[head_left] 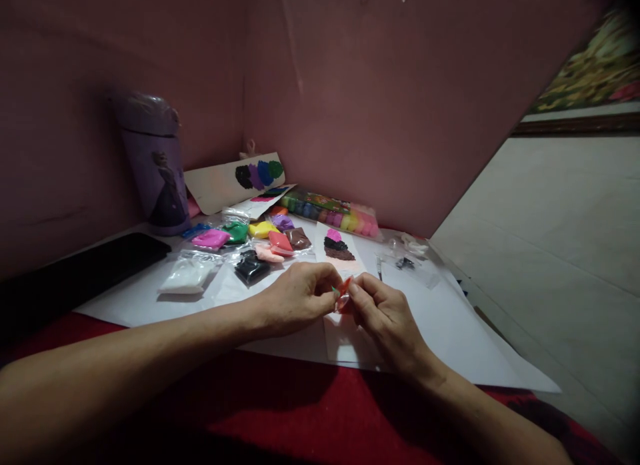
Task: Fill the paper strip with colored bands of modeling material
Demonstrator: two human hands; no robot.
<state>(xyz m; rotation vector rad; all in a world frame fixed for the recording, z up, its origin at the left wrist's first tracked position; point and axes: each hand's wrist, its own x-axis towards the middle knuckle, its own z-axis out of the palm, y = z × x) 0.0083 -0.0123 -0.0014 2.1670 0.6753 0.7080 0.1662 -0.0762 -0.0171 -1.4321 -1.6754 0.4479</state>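
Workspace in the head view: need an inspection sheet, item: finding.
Surface: white paper over red cloth.
Job's things: red-orange packet in the fingers; card with pink, black and brown patches just beyond.
Clutter: coloured packets, purple container, multicoloured pack, flat black object, clear plastic.
Grippers: bare left hand and right hand, both pinching the packet.
Cables: nothing seen.
Surroundings: pink wall, pale wall, framed picture.

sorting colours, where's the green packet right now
In the head view, the green packet lies left of centre, between the magenta packet and yellow packet.
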